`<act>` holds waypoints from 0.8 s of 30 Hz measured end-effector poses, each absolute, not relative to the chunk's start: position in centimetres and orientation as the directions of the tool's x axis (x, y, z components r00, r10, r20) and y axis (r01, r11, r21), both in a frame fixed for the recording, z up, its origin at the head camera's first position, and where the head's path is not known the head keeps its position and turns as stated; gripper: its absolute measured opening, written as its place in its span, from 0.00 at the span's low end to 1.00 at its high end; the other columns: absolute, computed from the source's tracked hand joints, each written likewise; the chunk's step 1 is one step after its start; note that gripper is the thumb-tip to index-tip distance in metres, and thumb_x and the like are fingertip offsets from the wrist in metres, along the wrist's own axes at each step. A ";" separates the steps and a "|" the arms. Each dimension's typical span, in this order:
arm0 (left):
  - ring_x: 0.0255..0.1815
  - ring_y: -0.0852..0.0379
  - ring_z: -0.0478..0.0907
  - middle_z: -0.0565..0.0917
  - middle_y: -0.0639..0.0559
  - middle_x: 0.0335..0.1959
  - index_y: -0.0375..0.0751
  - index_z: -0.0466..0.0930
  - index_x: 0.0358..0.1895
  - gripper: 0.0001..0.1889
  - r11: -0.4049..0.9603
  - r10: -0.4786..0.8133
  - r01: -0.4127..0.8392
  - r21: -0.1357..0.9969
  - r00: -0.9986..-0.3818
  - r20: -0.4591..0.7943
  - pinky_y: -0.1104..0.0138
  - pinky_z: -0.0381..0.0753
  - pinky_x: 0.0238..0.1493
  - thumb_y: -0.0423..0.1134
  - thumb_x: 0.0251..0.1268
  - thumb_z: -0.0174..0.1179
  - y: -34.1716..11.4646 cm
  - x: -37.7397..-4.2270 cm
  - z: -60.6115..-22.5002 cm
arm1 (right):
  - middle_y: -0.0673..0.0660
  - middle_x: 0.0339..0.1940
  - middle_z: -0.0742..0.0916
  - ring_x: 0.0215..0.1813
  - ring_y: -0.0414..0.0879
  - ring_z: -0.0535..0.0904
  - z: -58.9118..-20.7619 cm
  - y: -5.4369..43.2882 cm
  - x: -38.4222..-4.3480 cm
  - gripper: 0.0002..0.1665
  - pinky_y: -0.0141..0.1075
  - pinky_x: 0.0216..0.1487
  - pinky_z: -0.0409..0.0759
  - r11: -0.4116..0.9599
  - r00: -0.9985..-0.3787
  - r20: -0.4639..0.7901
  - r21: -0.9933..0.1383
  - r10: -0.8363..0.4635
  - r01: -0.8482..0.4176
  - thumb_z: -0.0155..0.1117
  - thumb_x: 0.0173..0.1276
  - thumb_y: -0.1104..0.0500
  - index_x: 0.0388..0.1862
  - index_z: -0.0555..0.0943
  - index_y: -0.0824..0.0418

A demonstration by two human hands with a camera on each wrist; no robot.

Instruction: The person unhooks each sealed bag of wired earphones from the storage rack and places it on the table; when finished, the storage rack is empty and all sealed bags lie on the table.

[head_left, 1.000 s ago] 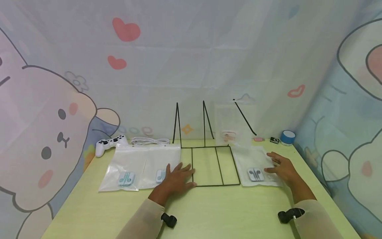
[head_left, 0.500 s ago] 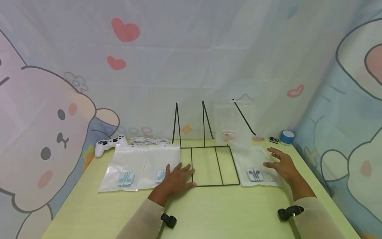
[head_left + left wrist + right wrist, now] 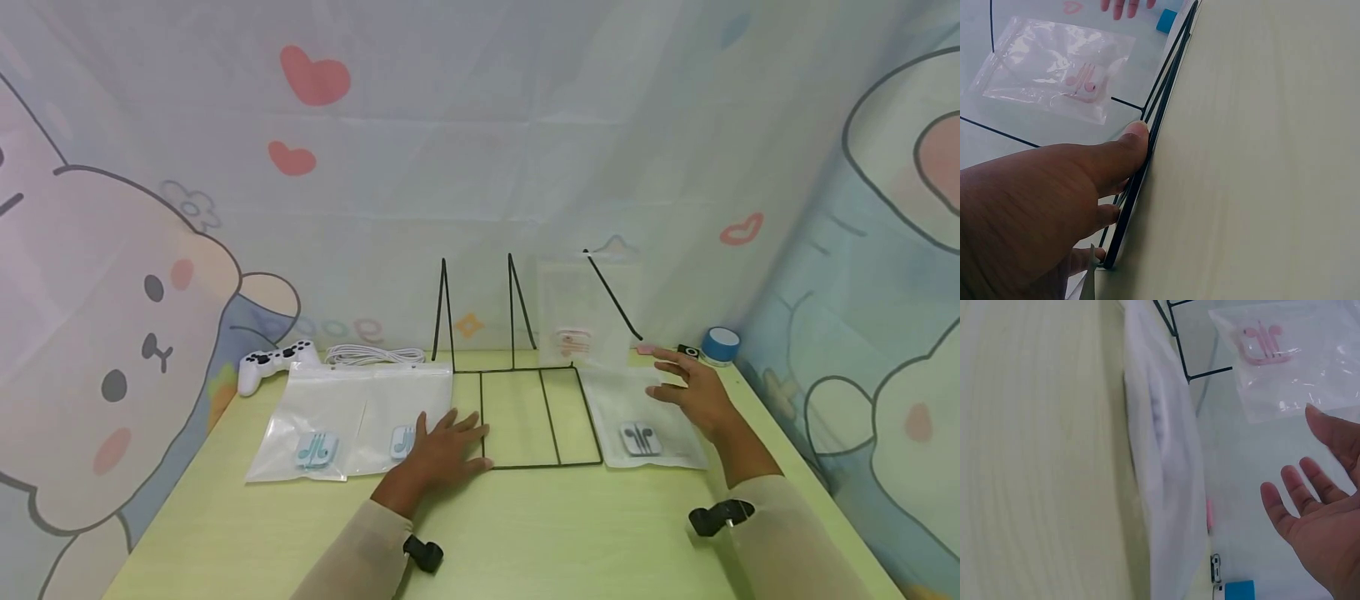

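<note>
A black wire display rack (image 3: pixel 550 417) stands mid-table, with upright hooks at its back. My left hand (image 3: pixel 438 454) rests on the rack's front left part, fingers spread; in the left wrist view its thumb (image 3: pixel 1129 147) touches the front bar. From the right hook hangs a clear bag (image 3: pixel 555 292) holding pink earphones (image 3: pixel 1265 344). My right hand (image 3: pixel 697 396), holding nothing, hovers with fingers apart over a flat bag (image 3: pixel 611 396) containing a white case with dark-looking earphones (image 3: pixel 640 438). The right wrist view shows this hand near the hanging bag, apart from it.
Left of the rack lie two bags (image 3: pixel 322 400) with blue earphones (image 3: pixel 317 450). Behind them are a white game controller (image 3: pixel 273 360) and a coiled white cable (image 3: pixel 375 354). A pink item (image 3: pixel 645 350), a small black device (image 3: pixel 687 351) and a blue-lidded container (image 3: pixel 722 344) stand back right.
My right hand has moved up and left, from beside the flat bag toward the hanging bag. The left hand stays on the rack.
</note>
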State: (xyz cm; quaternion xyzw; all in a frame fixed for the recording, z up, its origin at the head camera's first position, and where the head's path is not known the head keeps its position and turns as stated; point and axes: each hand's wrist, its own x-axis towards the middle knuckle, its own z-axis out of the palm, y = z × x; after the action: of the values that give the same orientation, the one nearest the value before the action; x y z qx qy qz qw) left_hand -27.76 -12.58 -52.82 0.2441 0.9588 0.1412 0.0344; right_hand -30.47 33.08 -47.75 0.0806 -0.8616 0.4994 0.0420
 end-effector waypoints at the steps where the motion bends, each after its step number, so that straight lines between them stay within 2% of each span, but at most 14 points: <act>1: 0.89 0.35 0.61 0.71 0.50 0.86 0.56 0.76 0.80 0.33 0.842 0.477 0.458 0.285 -0.879 0.003 0.21 0.48 0.80 0.64 0.79 0.60 -12.6 -27.8 -52.8 | 0.58 0.88 0.70 0.86 0.63 0.68 -47.5 33.0 -30.5 0.39 0.26 0.65 0.83 0.474 -0.981 0.165 -0.858 -0.107 -0.196 0.75 0.77 0.58 0.83 0.73 0.51; 3: 0.89 0.35 0.61 0.71 0.50 0.85 0.56 0.76 0.80 0.33 0.842 0.477 0.458 0.284 -0.879 0.003 0.20 0.48 0.80 0.64 0.79 0.60 -12.6 -27.7 -52.8 | 0.57 0.86 0.73 0.86 0.61 0.67 -47.1 32.8 -30.7 0.38 0.18 0.61 0.79 0.446 -0.975 0.182 -0.868 -0.127 -0.220 0.75 0.76 0.58 0.82 0.75 0.51; 8: 0.88 0.35 0.62 0.72 0.49 0.85 0.55 0.76 0.79 0.33 0.841 0.478 0.461 0.282 -0.878 0.008 0.20 0.49 0.80 0.64 0.79 0.60 -12.5 -27.8 -52.7 | 0.58 0.84 0.75 0.87 0.60 0.66 -46.3 32.6 -31.1 0.35 0.18 0.62 0.80 0.401 -0.965 0.214 -0.879 -0.152 -0.258 0.75 0.76 0.58 0.79 0.77 0.59; 11: 0.88 0.35 0.62 0.72 0.49 0.85 0.56 0.76 0.80 0.33 0.842 0.481 0.464 0.275 -0.877 0.007 0.20 0.49 0.80 0.64 0.79 0.60 -12.5 -27.9 -52.7 | 0.55 0.84 0.75 0.84 0.49 0.71 -46.0 32.4 -31.3 0.30 0.19 0.63 0.80 0.389 -0.957 0.239 -0.876 -0.161 -0.284 0.75 0.76 0.59 0.74 0.80 0.62; 14: 0.89 0.35 0.61 0.71 0.50 0.86 0.57 0.75 0.80 0.33 0.844 0.481 0.463 0.269 -0.877 0.001 0.21 0.48 0.80 0.65 0.79 0.59 -12.6 -28.0 -52.9 | 0.52 0.84 0.75 0.75 0.31 0.75 -45.6 32.3 -31.5 0.29 0.19 0.64 0.80 0.393 -0.950 0.258 -0.867 -0.173 -0.307 0.75 0.76 0.59 0.73 0.81 0.65; 16: 0.89 0.35 0.61 0.71 0.51 0.86 0.57 0.75 0.80 0.33 0.847 0.478 0.461 0.264 -0.878 -0.001 0.21 0.48 0.80 0.65 0.79 0.59 -12.6 -28.1 -53.1 | 0.52 0.85 0.75 0.71 0.25 0.75 -45.3 32.1 -31.7 0.31 0.18 0.64 0.79 0.402 -0.949 0.261 -0.861 -0.178 -0.312 0.74 0.77 0.58 0.74 0.80 0.66; 18: 0.89 0.36 0.61 0.71 0.51 0.86 0.58 0.75 0.81 0.33 0.848 0.477 0.459 0.265 -0.879 -0.002 0.21 0.48 0.80 0.66 0.79 0.59 -12.6 -28.2 -53.2 | 0.54 0.86 0.74 0.72 0.28 0.77 -44.9 31.9 -31.8 0.32 0.17 0.63 0.79 0.419 -0.952 0.253 -0.855 -0.174 -0.304 0.74 0.77 0.58 0.76 0.79 0.66; 21: 0.89 0.35 0.61 0.70 0.51 0.86 0.58 0.75 0.81 0.34 0.846 0.476 0.458 0.273 -0.879 -0.001 0.21 0.48 0.80 0.66 0.79 0.59 -12.7 -28.1 -53.3 | 0.58 0.88 0.72 0.81 0.46 0.76 -44.2 31.6 -32.0 0.35 0.17 0.60 0.78 0.439 -0.956 0.241 -0.850 -0.167 -0.291 0.74 0.77 0.58 0.79 0.76 0.64; 24: 0.89 0.35 0.60 0.70 0.51 0.86 0.58 0.75 0.81 0.34 0.842 0.478 0.459 0.284 -0.878 0.002 0.21 0.47 0.80 0.66 0.79 0.59 -12.6 -28.1 -53.3 | 0.59 0.89 0.70 0.85 0.63 0.70 -43.4 31.4 -32.4 0.36 0.16 0.60 0.76 0.448 -0.960 0.224 -0.850 -0.167 -0.277 0.73 0.78 0.58 0.81 0.75 0.63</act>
State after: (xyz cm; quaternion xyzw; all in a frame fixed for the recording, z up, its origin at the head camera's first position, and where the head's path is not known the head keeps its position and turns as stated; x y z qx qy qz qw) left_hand -28.13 -12.64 -53.33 0.2445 0.9590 0.1394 0.0343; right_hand -32.38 31.43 -43.45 0.1306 -0.8492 0.5088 0.0538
